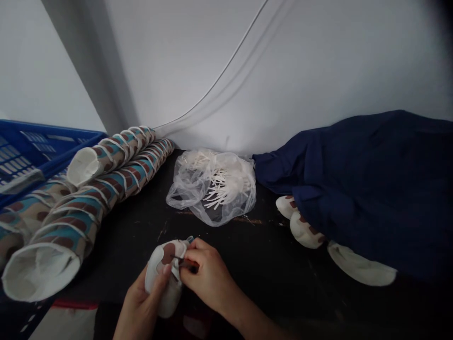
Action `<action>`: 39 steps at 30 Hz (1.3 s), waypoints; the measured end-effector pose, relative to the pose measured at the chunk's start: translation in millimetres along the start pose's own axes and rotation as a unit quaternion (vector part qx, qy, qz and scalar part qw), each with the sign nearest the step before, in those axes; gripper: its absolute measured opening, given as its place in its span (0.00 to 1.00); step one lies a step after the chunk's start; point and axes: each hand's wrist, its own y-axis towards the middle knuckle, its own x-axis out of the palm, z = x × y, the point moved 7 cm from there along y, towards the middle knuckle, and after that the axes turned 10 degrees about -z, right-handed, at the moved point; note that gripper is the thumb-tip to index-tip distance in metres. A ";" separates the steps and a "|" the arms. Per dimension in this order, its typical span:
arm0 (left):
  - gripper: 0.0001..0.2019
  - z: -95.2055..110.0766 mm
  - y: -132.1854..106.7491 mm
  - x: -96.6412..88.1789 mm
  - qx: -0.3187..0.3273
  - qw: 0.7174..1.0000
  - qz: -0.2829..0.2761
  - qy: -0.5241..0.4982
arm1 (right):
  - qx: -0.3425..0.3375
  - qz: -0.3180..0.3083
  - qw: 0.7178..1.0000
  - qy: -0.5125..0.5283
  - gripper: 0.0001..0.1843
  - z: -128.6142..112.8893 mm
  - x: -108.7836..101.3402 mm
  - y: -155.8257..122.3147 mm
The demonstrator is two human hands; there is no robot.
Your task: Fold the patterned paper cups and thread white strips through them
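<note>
Low in the middle of the head view, my left hand is closed round a soft cloth cap, white with brown patches. The thumb presses on its near side. My right hand is closed in a pinch at the cap's right edge. Between its fingers is a thin dark pointed tool, whose tip touches or lies just over a brown patch; its exact kind is unclear. A small bluish clear bit shows above the right fingers.
Long stacks of nested patterned cloth caps lie at left, by a blue plastic crate. Behind my hands sits a clear plastic bag of white strips. Dark blue cloth partly covers more white-and-brown pieces on the black table.
</note>
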 end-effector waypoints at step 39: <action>0.16 -15.6 -9.8 13.5 -0.091 0.962 -0.140 -0.214 | -0.030 0.119 0.983 0.134 0.04 11.4 -6.5 -21.6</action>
